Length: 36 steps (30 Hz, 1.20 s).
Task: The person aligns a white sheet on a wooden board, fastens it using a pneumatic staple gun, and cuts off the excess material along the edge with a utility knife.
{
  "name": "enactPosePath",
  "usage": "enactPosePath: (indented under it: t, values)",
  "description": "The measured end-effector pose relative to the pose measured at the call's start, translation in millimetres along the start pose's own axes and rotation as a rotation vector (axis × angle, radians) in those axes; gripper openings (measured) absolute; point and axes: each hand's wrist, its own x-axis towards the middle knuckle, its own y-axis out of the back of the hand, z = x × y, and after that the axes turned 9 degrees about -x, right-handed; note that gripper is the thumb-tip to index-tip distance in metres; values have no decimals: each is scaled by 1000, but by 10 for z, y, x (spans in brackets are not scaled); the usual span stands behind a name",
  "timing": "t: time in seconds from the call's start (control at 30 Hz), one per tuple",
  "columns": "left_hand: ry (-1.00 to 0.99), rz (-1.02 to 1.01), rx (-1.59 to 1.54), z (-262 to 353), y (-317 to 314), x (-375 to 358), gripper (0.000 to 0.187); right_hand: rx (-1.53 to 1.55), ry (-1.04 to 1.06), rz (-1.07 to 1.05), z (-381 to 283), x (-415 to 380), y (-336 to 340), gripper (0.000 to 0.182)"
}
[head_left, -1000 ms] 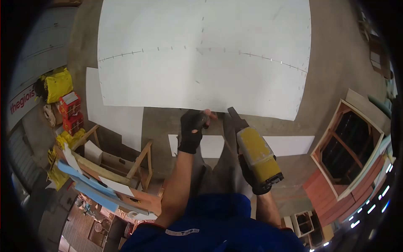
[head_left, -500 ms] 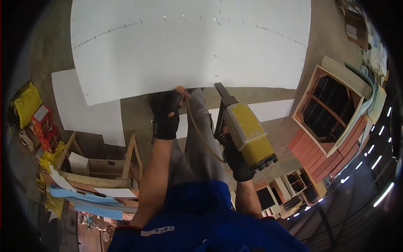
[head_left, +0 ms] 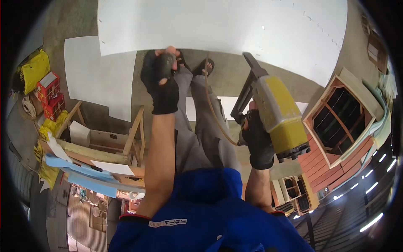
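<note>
Down by the person's legs, the right hand (head_left: 257,140) in a black glove is wrapped tight around the handle of a big yellow staple gun (head_left: 275,113). Its long nose points up toward the big white board (head_left: 235,29). Left hand (head_left: 161,80) is a closed fist near the board's edge; I cannot tell what it holds. White letters on the blue shirt (head_left: 197,227) are too small to read.

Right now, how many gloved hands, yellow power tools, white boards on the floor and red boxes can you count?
Gloved hands: 2 (left hand, right hand)
Yellow power tool: 1
White boards: 3 (large board, left board, small board)
Red boxes: 2
Total: 8
</note>
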Motion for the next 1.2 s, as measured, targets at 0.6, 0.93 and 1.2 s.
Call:
enactPosePath:
  t: [0.6,0.93,1.2]
  values:
    - [186,73,63,558,454,374,15,-126,275,3,-697,-123,-93,34]
    - [28,-65,159,550,888,593,11,48,148,-168,-1339,-122,-88,31]
    - [96,52,144,838,1222,743,25,-413,438,357,-1412,-77,-308,19]
